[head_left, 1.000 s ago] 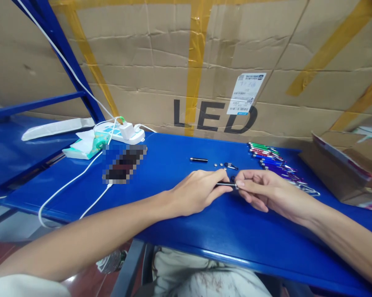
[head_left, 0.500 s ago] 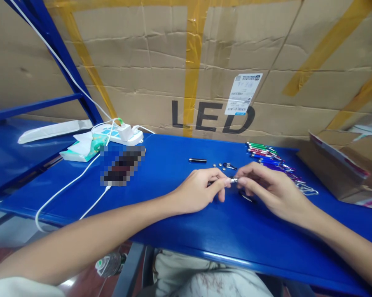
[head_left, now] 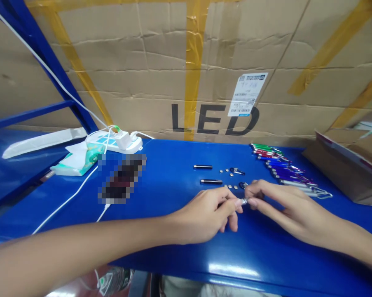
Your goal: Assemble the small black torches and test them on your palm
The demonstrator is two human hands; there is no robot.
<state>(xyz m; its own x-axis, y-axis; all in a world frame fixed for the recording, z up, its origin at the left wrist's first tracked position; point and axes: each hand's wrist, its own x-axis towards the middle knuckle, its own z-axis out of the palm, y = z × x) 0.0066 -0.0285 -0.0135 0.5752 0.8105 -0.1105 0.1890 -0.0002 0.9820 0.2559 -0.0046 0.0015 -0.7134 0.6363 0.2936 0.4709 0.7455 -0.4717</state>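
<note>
My left hand (head_left: 209, 214) and my right hand (head_left: 278, 204) meet over the blue table (head_left: 173, 231), both pinching a small silver part (head_left: 244, 201) between their fingertips. Just beyond them lie two black tubes (head_left: 211, 181), one behind the other, with small round button cells (head_left: 226, 170) and a metal clip (head_left: 237, 170) beside them. A row of coloured keychain flashlights (head_left: 281, 167) lies at the right rear.
A big cardboard box marked LED (head_left: 216, 82) closes off the back. A white power strip (head_left: 116, 142), a tissue pack (head_left: 76, 161), a pixelated phone (head_left: 120, 177) and its white cable (head_left: 68, 198) lie at the left. An open cardboard box (head_left: 349, 165) stands at the right.
Both hands have drawn nearer to me while still pinching the small part. A second black tube now lies on the table in front of the first, with more button cells beside it.
</note>
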